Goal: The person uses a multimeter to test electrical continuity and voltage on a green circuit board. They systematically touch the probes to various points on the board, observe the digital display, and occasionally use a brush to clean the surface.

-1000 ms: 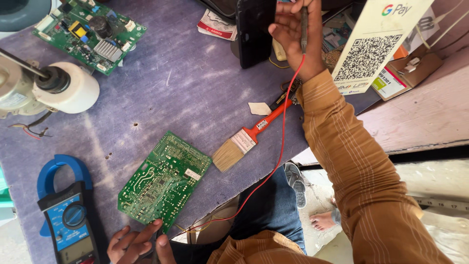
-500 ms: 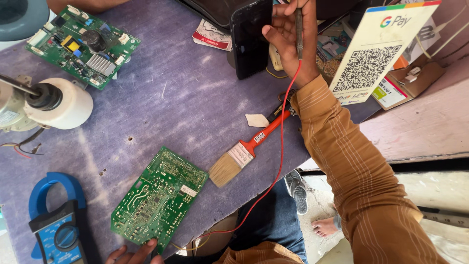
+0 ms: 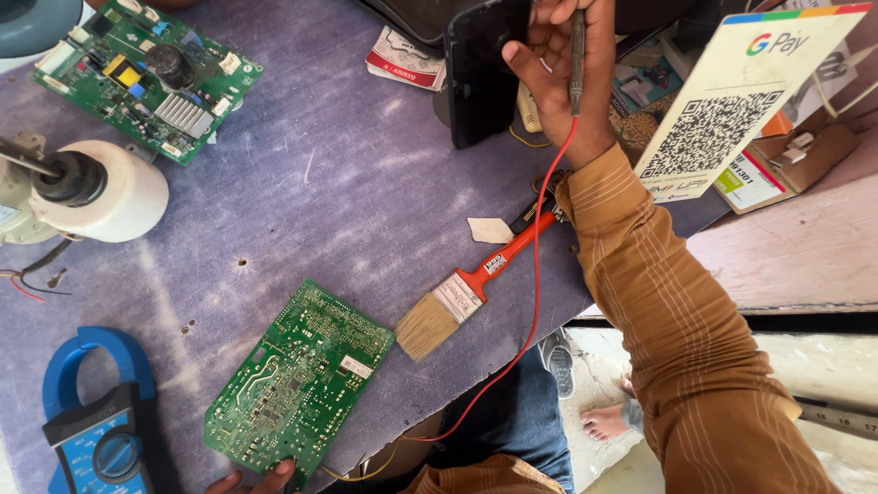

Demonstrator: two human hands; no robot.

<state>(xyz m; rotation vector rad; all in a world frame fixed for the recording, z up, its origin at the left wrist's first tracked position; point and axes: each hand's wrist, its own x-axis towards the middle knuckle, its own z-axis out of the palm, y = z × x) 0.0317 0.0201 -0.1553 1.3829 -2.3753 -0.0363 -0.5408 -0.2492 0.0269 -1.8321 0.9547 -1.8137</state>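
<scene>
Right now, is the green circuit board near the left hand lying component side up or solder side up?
Solder side up: the green circuit board lies flat on the table, showing traces and solder points, no tall parts. The left hand touches its near edge.

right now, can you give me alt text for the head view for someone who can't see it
Seen from above, the right hand reaches across a purple worktable, holding a thin probe with a red wire beside a black phone. The left hand touches the near edge of a green circuit board. An orange-handled paintbrush lies between them, and a blue clamp meter sits at lower left.
</scene>
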